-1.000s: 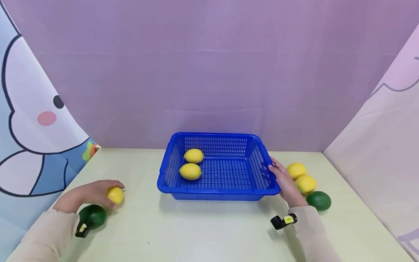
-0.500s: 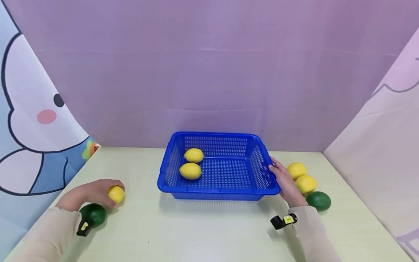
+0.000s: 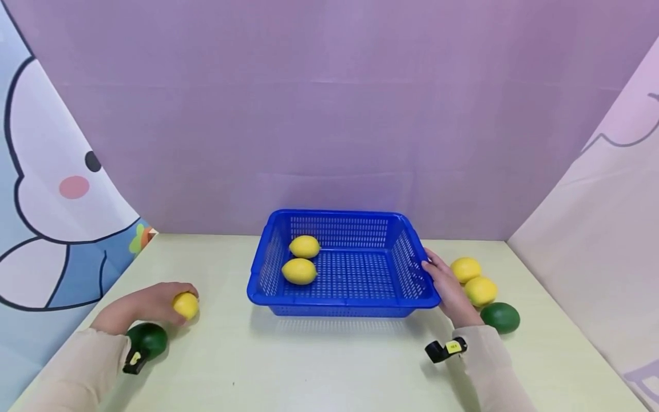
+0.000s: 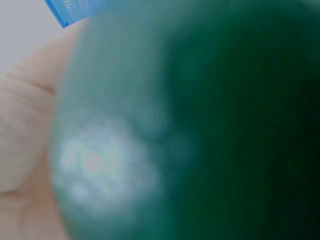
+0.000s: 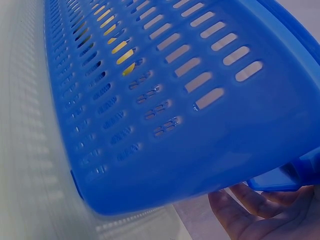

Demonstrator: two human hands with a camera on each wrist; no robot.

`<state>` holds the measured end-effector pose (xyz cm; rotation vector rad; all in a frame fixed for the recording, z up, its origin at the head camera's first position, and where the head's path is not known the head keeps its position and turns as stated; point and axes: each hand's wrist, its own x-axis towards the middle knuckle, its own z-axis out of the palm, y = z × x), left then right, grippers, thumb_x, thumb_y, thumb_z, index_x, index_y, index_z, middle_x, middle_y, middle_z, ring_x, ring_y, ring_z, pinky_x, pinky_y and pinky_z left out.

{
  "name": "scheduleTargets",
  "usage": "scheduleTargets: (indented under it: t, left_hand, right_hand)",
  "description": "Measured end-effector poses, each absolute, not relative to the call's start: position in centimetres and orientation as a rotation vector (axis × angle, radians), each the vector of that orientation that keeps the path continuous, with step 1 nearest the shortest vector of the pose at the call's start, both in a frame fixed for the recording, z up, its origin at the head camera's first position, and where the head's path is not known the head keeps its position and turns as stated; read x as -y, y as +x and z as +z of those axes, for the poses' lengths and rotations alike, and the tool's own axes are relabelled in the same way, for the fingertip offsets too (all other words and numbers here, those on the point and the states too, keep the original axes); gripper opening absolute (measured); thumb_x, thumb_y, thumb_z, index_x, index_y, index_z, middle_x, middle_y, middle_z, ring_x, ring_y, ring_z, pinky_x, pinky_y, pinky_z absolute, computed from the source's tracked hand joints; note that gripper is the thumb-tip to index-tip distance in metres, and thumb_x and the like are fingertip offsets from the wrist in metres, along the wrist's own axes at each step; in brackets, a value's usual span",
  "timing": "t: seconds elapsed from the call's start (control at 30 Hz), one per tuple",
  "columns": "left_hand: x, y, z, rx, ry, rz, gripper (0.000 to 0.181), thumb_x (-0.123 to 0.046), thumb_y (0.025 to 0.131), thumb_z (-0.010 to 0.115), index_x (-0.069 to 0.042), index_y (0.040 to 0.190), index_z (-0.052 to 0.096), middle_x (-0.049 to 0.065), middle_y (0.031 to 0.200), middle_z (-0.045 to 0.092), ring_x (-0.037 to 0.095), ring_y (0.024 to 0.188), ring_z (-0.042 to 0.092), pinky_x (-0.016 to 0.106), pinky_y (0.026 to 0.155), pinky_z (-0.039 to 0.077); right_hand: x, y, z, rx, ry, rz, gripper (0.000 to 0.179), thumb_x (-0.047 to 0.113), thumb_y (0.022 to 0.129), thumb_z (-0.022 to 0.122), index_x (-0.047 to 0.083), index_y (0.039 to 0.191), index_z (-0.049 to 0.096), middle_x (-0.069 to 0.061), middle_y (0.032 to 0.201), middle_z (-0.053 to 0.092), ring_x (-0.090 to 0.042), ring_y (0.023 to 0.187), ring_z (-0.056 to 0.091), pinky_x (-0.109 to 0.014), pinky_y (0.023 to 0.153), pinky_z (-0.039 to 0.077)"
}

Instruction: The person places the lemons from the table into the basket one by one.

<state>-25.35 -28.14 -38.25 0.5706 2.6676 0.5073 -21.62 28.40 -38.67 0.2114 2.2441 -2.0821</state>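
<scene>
At the left of the table, my left hand [image 3: 159,302] grips a yellow lemon [image 3: 186,306] between thumb and fingers. Close by my left wrist lies a dark green avocado-shaped fruit [image 3: 149,341], which fills most of the left wrist view as a blurred green shape [image 4: 210,120]. A blue plastic basket [image 3: 340,300] stands mid-table with two lemons [image 3: 300,271] on its left side. My right hand [image 3: 453,292] holds the basket's right rim; in the right wrist view its fingers [image 5: 255,200] are at the basket's edge, partly hidden by it.
Two more lemons [image 3: 481,291] and another dark green fruit [image 3: 500,318] lie right of my right hand. A purple cloth [image 3: 329,114] hangs behind the table, with printed cloths at both sides.
My left hand and the lemon have shifted very slightly to the right. The right hand and the basket have stayed in place.
</scene>
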Motion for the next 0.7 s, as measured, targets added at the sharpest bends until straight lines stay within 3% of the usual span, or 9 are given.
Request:
scheduleTargets:
  t: [0.7]
  left_hand:
    - [27.7, -25.8, -37.0, -2.673, 0.671, 0.584, 0.054, -0.023, 0.074, 0.077, -0.004, 0.119, 0.054, 0.004, 0.103, 0.054, 0.022, 0.088, 0.047, 0.035, 0.069, 0.041]
  right_hand:
    - [-28.5, -21.6, -38.7, -2.274, 0.196, -2.071, 0.055, 0.029, 0.103, 0.029, 0.017, 0.153, 0.009, -0.022, 0.147, 0.029, -0.015, 0.101, 0.052, -0.028, 0.083, 0.050]
